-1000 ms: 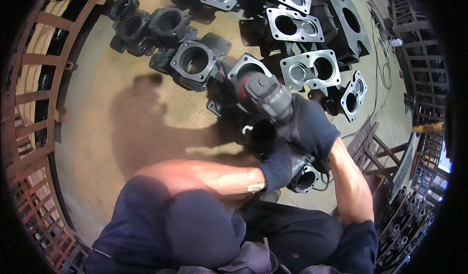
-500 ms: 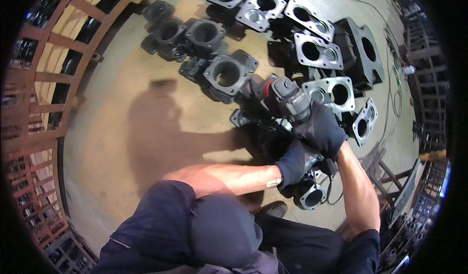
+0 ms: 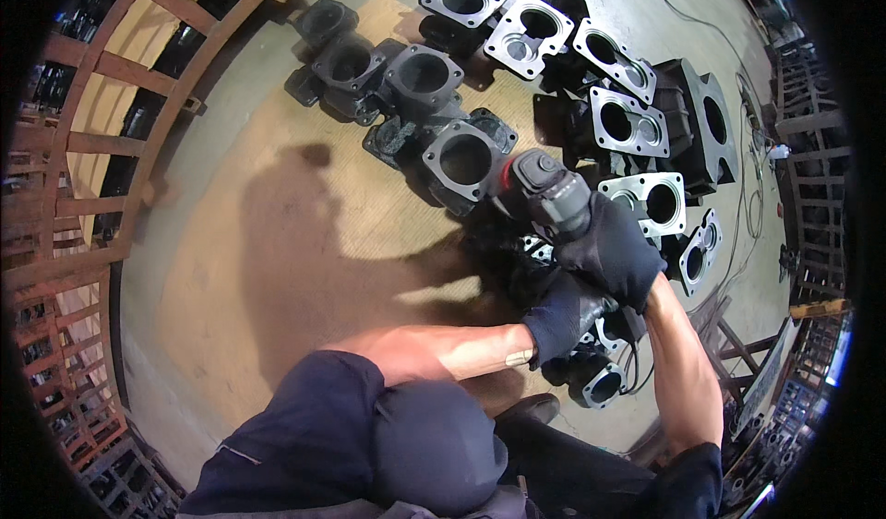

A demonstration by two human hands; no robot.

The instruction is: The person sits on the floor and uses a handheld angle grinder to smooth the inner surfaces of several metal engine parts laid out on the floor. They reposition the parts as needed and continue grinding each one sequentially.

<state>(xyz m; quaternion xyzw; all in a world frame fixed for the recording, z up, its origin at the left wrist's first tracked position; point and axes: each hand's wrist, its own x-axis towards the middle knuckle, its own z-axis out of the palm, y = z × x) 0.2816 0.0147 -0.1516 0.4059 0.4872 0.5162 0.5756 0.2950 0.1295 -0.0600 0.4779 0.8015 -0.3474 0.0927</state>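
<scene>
Left hand [image 3: 558, 321], gloved: closed around the rear of the grey power tool [image 3: 544, 187], fingers partly hidden. Just beyond it, the right hand [image 3: 614, 251], also gloved, is wrapped around the tool's body behind the head. Cord [image 3: 635, 362] loops beside a small round-flanged casting [image 3: 585, 392] near the left hand. Risk: the loop could catch on that flange and tug the rear grip sideways; slack lying so close would be the cause.

Tool head points away from the person, near the rim of a dark casting [image 3: 436, 170]. Working end and the part beneath sit in shadow; contact cannot be told. Risk: if the head swings, it could nick that rim or kick back, since little space is left there.

To the right, near the right hand, a bright machined flange [image 3: 623, 187]. A slip that way could scratch its finished face or knock the knuckles.

Farther off: box-shaped casting [image 3: 706, 76], well apart from the tool; judged at little risk.
</scene>
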